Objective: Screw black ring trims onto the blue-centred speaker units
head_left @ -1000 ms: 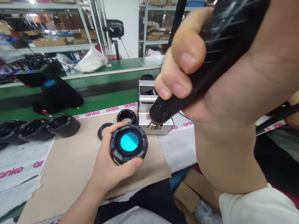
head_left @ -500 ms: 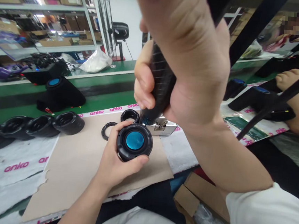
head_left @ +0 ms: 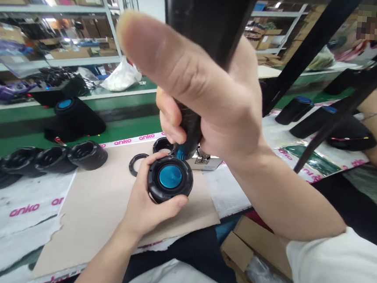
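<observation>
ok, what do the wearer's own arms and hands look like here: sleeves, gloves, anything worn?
Both hands are bare, no gloves. The left hand and its forearm show no sleeve, watch or ring. The right hand is also uncovered, its forearm bare up to a short white sleeve at the upper arm. No markings visible.

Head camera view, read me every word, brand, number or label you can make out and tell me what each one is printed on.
"anko" in pink, repeated on the white wrapping sheet at the left.
"anko" in pink, repeated on the white strip behind the cardboard sheet.
"anko", partly cut off, on the white sheet at the right.
Boxes on the shelves: any print too blurred to read.
No text readable on the round speaker part or the power screwdriver.
</observation>
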Tool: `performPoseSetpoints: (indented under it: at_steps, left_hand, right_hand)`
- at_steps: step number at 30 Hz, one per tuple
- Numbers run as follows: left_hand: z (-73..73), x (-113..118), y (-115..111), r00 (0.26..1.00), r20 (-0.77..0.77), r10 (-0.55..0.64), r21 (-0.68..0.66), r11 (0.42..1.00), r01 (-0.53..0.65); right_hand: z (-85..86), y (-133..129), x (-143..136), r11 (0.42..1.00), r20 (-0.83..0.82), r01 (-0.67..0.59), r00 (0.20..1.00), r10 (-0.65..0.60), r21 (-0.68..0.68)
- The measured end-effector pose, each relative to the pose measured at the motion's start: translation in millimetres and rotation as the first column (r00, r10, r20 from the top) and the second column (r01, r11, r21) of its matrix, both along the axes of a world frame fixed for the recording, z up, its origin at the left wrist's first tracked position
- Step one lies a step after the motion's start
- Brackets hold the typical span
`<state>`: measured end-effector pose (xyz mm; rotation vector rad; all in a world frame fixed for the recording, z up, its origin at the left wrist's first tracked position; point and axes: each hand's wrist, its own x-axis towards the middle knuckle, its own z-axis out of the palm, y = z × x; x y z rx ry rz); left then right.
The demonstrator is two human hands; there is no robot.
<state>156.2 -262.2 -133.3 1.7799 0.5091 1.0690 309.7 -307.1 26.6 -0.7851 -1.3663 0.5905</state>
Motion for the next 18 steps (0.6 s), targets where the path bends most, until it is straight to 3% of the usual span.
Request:
performPoseSetpoints:
  at_steps: [2, 4, 8, 13, 18]
  left_hand:
    - [-1.1, 0, 1, 1.0, 0.009, -0.014, -0.015, 1.0, 0.014]
    - [-1.9, 0, 0, 1.0, 0.016, -0.022, -0.027, 0.999, 0.022]
    - [-2.7, 0, 0, 0.999, 0.022, -0.03, -0.037, 0.999, 0.031]
    - [-3.2, 1, 2, 1.0, 0.029, -0.012, -0.004, 1.0, 0.012]
    - [-4.6, 1, 3, 0.999, 0.041, -0.018, -0.005, 1.0, 0.018]
  right_hand:
    - [2.3, -3, 7, 1.0, -0.085, 0.001, 0.996, 0.002, 0.031]
    - [-2.2, -2, 19, 0.993, -0.134, 0.096, 0.987, -0.086, 0.071]
    - [-36.1, 12, 44, 0.92, -0.217, 0.372, 0.915, -0.34, 0.124]
    - [-79.2, 29, 61, 0.917, -0.208, 0.398, 0.899, -0.386, 0.016]
    - [-84.7, 25, 64, 0.936, -0.21, 0.352, 0.915, -0.343, 0.003]
